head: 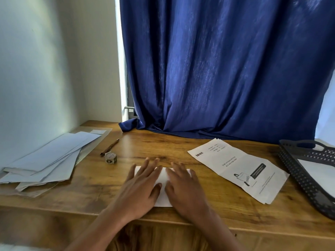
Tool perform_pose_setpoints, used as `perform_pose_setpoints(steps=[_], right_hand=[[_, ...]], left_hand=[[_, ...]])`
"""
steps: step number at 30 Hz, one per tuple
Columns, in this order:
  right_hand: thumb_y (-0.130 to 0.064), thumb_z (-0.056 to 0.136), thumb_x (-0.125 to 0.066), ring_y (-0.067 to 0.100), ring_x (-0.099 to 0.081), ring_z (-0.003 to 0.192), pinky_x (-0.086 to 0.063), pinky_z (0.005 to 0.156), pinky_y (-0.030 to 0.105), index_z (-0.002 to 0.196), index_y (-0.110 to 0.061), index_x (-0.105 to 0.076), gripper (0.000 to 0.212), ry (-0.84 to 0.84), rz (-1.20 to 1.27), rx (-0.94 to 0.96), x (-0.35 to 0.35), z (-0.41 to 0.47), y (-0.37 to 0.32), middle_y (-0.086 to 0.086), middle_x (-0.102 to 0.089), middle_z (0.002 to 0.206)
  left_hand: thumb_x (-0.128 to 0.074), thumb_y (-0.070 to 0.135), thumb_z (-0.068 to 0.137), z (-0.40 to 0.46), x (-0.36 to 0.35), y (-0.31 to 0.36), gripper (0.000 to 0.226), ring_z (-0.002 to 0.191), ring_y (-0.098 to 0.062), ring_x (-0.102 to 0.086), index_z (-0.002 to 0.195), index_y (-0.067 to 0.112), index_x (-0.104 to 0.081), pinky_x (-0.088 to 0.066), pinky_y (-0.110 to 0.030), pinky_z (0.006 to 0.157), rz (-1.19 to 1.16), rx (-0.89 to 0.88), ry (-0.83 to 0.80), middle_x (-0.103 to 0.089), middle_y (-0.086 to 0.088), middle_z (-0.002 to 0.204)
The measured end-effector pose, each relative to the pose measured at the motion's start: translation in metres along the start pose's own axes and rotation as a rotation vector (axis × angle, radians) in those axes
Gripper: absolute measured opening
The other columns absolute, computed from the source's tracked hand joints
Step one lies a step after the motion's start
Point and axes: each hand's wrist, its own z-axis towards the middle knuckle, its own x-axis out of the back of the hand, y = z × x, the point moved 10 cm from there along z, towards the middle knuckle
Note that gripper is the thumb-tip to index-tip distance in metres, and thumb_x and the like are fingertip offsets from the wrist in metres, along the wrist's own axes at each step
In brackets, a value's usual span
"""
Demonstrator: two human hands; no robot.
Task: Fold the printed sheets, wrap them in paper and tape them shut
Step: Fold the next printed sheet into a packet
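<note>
Wooden tabletop [94,185] carries a folded white sheet [163,192] at its near edge, pressed flat under the left hand [139,191] and right hand [184,191], each grip spread. Right lies a printed sheet [237,171]; left, a paper stack [47,162]. Farther off sits a tape roll [111,157].
</note>
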Motion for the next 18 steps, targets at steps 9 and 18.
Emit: perform_pose_setpoints(steps=[9,18], right_hand=[[-0.063,0.101,-0.007,0.013,0.007,0.156,0.004,0.124,0.040,0.162,-0.025,-0.002,0.072,-0.200,-0.022,-0.011,-0.037,0.003,0.008,-0.004,0.002,0.170],[-0.075,0.065,0.017,0.013,0.007,0.156,0.003,0.124,0.037,0.161,-0.027,0.002,0.108,-0.215,-0.005,-0.147,-0.019,-0.015,0.052,-0.007,0.006,0.169]], left_hand=[[0.026,0.076,0.078,0.002,-0.032,-0.010,0.098,0.155,-0.008,0.016,0.162,0.032,0.008,0.006,-0.036,0.128,0.059,0.029,-0.198,0.012,0.010,0.170],[0.025,0.073,0.068,-0.012,-0.023,-0.045,0.101,0.152,-0.007,0.023,0.160,0.033,0.015,0.011,-0.043,0.127,0.049,0.165,-0.236,0.022,0.014,0.166]])
